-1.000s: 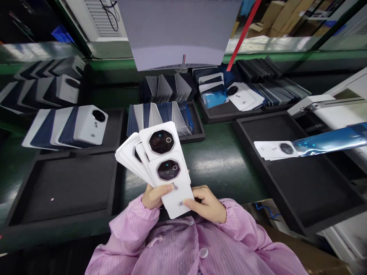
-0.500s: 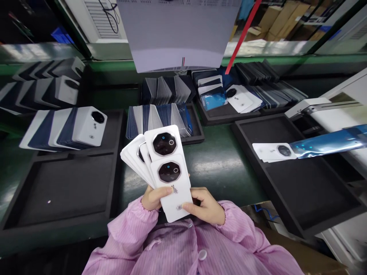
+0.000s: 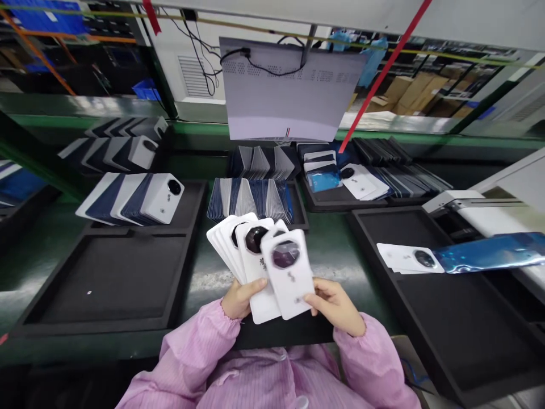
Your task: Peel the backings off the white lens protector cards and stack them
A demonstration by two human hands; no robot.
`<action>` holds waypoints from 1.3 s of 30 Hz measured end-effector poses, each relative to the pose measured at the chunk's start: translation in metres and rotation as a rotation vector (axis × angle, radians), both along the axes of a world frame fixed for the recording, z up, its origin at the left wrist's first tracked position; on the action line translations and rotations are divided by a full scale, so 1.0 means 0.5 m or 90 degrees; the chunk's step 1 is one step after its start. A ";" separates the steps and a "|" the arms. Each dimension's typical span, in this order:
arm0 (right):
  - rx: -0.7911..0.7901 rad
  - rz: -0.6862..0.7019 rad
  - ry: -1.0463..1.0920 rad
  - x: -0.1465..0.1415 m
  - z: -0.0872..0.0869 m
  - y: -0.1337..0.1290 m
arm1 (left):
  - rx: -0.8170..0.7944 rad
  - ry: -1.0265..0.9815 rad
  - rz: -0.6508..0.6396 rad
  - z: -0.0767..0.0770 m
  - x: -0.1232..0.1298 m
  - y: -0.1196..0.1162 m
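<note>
My left hand [image 3: 242, 296] is closed round a fanned stack of white phone back covers [image 3: 261, 298], its thumb lying across the front of them. Each cover that shows its upper part has a dark camera window. In my right hand [image 3: 334, 304] is another white phone back cover [image 3: 292, 289], pinched at its lower right edge with the thumb on its face. This cover overlaps the right side of the fan, and behind it the edge of one more cover shows. The fingers of both hands are partly hidden behind the covers.
Foam trays stand around: a left one [image 3: 170, 284] with white and blue covers [image 3: 162, 199], a middle one with fanned covers [image 3: 251, 199], and a right one [image 3: 426, 318]. A white cover [image 3: 409, 258] and blue film [image 3: 489, 253] extend over the right tray. A monitor [image 3: 281, 96] hangs behind.
My right hand has moved right, and the front cover is now offset and tilted beside the fan. The fanned covers have spread more. The head view has tilted up.
</note>
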State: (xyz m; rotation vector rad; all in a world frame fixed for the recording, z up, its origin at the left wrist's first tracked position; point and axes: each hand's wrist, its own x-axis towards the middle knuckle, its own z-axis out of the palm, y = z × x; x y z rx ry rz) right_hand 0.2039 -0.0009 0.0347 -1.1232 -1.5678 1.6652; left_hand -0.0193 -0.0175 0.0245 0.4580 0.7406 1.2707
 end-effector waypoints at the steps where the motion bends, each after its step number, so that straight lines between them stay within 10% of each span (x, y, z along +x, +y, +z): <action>1: -0.007 0.018 0.004 -0.013 0.003 0.005 | 0.010 -0.004 -0.005 -0.002 0.002 0.000; 14: -0.109 -0.046 0.068 -0.076 -0.069 0.016 | -0.023 0.080 0.002 -0.045 0.004 0.009; 21: 0.263 -0.108 -0.250 -0.077 -0.021 -0.003 | -0.002 0.190 0.005 -0.056 0.024 -0.008; 26: 0.343 -0.203 -0.451 -0.026 -0.053 0.043 | 0.003 0.120 -0.008 -0.043 0.022 -0.012; 34: 0.450 0.226 -0.550 -0.026 -0.129 -0.120 | -0.060 0.042 0.039 -0.023 0.009 0.009; 39: 0.623 0.129 -0.440 0.088 -0.080 -0.153 | -0.049 0.019 -0.005 -0.019 0.002 0.009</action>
